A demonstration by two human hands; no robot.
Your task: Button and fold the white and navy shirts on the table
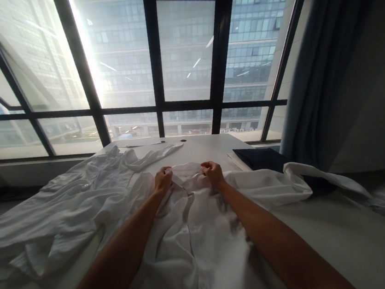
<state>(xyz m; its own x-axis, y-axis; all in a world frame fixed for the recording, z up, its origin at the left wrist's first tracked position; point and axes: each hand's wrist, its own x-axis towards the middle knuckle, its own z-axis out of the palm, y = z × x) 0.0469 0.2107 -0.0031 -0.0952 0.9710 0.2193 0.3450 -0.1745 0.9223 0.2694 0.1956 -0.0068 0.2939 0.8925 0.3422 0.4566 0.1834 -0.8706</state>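
Observation:
A white button-up shirt (213, 235) lies front side up on a white table (206, 146), its collar toward the window. My left hand (163, 179) pinches the left side of the collar, fingers closed on the cloth. On the collar's other side my right hand (212, 173) grips the fabric between thumb and fingers. The button placket runs down the middle toward me, with wrinkles on both sides. One sleeve stretches out to the right, its cuff end reaching over dark cloth. My forearms cover parts of the shirt's sides.
Another crumpled white garment (70, 200) spreads over the table's left side. Folded dark navy cloth (260, 157) lies at the right, beside something white and flat. Large black-framed windows (156, 51) stand behind the table, and a blue-grey curtain (312, 70) hangs at the right.

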